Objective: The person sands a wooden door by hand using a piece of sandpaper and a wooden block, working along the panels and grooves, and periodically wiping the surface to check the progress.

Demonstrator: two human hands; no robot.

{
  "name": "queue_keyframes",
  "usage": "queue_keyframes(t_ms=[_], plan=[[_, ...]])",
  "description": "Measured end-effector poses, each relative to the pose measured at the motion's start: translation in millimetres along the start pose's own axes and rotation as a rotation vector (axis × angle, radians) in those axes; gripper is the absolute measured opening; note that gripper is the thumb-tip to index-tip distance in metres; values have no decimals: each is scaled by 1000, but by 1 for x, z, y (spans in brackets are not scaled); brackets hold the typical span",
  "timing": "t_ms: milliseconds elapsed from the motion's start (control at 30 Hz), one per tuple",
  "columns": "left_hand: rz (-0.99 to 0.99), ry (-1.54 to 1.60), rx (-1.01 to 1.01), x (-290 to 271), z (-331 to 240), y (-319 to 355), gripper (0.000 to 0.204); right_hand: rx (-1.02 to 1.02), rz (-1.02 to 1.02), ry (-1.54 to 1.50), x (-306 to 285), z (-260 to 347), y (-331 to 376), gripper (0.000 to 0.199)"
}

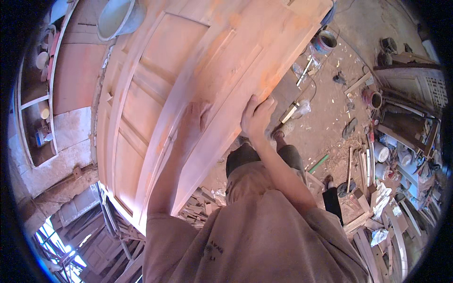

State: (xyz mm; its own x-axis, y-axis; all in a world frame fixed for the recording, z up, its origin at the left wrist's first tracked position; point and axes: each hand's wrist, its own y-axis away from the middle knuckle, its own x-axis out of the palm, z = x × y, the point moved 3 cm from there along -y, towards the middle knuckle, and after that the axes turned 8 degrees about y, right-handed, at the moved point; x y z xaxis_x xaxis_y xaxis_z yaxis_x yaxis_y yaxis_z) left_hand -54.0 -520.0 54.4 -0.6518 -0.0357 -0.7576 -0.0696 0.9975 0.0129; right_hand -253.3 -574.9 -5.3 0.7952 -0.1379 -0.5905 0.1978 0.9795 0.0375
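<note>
At centre, running toward 12 o'clock: panelled wooden door (188,80). Left hand (193,123) flat on face, fingers spread open. Right hand (257,115) fingers curled gripping door's edge. Paint can (324,41) at 1 o'clock; bucket (118,18) at 11 o'clock.

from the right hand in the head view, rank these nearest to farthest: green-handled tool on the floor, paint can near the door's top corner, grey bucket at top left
1. Green-handled tool: floor, lower right of the right hand.
2. Paint can: up and right, by the wooden door.
3. Grey bucket: far upper left, beyond the door.
</note>
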Motion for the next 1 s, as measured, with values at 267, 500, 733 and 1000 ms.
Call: queue_keyframes(t_ms=[267,500,733,1000], plan=[[-48,-145,255,40,-33,-105,27,23,56,37,2,-2,-2,52],[-97,-191,300,72,-73,-209,34,-27,-47,-6,-2,2,-3,51],[-59,155,233,-30,-85,-204,40,70,12,64,-6,1,-3,56],[-334,1587,-470,-35,-65,33,37,-39,-100,124,13,-1,6,59]])
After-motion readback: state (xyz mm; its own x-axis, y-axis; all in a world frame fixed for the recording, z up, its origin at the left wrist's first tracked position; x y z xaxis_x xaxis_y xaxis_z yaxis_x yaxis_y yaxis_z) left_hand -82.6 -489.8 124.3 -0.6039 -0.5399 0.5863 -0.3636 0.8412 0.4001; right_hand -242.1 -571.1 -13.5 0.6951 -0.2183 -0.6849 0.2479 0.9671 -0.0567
